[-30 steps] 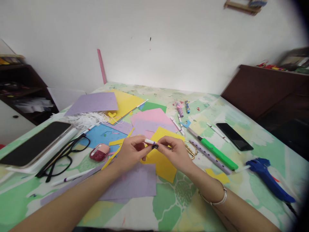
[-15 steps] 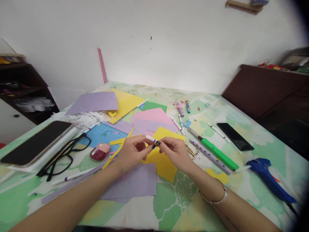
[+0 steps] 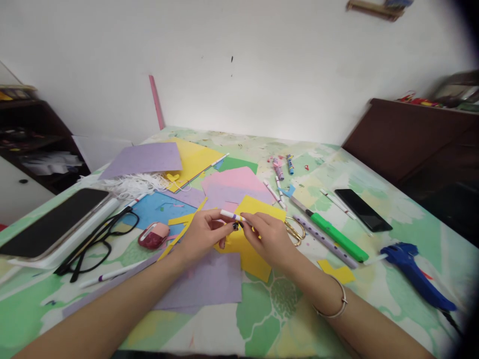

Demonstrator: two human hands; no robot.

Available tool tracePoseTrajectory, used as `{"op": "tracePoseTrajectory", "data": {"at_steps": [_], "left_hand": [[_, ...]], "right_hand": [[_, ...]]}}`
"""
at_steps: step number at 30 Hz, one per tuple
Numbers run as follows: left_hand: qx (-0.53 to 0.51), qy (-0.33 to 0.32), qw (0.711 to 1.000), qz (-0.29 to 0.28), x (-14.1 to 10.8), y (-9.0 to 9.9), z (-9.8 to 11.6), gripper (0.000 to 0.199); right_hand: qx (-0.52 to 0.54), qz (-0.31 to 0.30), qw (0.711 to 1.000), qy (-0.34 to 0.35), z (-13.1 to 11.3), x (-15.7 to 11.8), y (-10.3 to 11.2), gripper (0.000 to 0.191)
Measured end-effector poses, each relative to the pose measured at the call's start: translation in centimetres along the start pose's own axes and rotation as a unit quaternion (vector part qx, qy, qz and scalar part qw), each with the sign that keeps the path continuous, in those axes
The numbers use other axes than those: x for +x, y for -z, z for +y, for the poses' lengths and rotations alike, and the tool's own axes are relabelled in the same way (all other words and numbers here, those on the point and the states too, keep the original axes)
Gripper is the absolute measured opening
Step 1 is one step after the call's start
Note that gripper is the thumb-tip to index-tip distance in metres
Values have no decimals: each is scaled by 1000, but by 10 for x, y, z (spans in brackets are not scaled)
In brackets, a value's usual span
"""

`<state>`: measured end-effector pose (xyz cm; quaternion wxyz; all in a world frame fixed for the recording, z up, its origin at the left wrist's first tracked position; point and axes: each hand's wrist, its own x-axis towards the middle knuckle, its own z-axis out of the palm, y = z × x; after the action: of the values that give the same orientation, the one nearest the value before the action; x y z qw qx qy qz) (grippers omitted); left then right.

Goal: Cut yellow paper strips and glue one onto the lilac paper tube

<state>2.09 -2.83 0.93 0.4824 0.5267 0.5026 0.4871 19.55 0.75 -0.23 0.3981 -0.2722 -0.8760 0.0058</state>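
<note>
A small white and purple marker (image 3: 232, 215) is held level between my two hands. My left hand (image 3: 204, 234) pinches its left part with thumb and fingers. The fingers of my right hand (image 3: 267, 237) close round its right end and hide it. Beneath both hands lie yellow paper (image 3: 258, 264) and lilac paper (image 3: 209, 286). Gold scissors (image 3: 295, 232) rest just right of my right hand. A red and pink case (image 3: 153, 235) sits left of my left hand.
Black glasses (image 3: 101, 239) and a large phone (image 3: 56, 219) lie left. On the right are a green cutter (image 3: 337, 237), a lilac dotted strip (image 3: 324, 240), a black phone (image 3: 362, 210) and a blue glue gun (image 3: 419, 274). White string (image 3: 134, 184) is heaped behind.
The marker shows more of its length between my hands and lies flatter. My right fingers have shifted round its right end. The whole view has moved slightly.
</note>
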Motion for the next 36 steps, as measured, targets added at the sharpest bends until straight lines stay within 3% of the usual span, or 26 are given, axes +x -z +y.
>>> {"op": "tracePoseTrajectory", "data": {"at_steps": [5, 9, 15, 23, 29, 36], "left_hand": [[-17, 2, 1000, -26, 0, 0, -3, 25], [-7, 5, 1000, -12, 1, 0, -3, 29], [12, 16, 1000, 19, 2, 0, -1, 31], [21, 12, 1000, 11, 3, 2, 0, 33], [25, -6, 1000, -15, 1, 3, 2, 27], [-10, -20, 999, 29, 1, 4, 4, 28]], "right_hand": [[-45, 27, 998, 37, -4, 0, 2, 18], [-37, 27, 998, 52, -5, -1, 2, 22], [-7, -4, 1000, -28, -2, -1, 3, 23], [140, -95, 977, -129, 1, 10, 17, 18], [164, -87, 973, -139, 1, 11, 16, 15], [193, -100, 967, -134, 4, 12, 19, 21]]}}
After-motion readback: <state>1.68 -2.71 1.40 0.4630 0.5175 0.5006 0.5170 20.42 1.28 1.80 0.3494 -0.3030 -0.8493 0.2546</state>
